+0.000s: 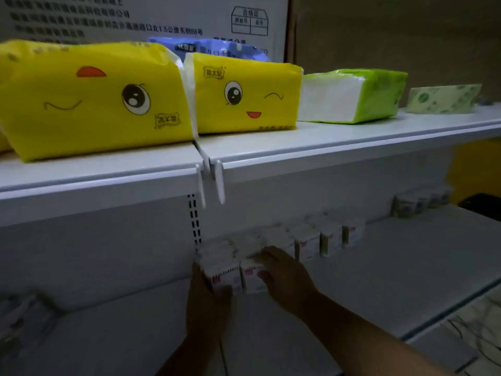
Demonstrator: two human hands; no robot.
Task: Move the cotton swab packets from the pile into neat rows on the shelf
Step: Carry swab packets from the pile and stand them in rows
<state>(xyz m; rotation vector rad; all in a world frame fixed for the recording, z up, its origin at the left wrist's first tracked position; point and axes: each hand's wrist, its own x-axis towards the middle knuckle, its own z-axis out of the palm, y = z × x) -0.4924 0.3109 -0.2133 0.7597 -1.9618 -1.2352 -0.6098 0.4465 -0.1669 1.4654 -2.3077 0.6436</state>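
Observation:
Several white cotton swab packets (306,240) with pink labels stand in rows on the dim lower shelf (379,267), against its back wall. Two front packets (226,276) stand side by side at the row's left end. My left hand (202,297) presses flat against the left side of the left packet. My right hand (284,275) lies over the top and right side of the right packet (250,279), fingers curled round it. The lighting is low and the packets are blurred.
The upper shelf (325,147) carries two yellow tissue packs (89,99), a green tissue pack (352,96) and a pale green pack (444,99). Small jars (423,202) stand at the lower shelf's far right. Grey packets (21,313) lie at the lower left.

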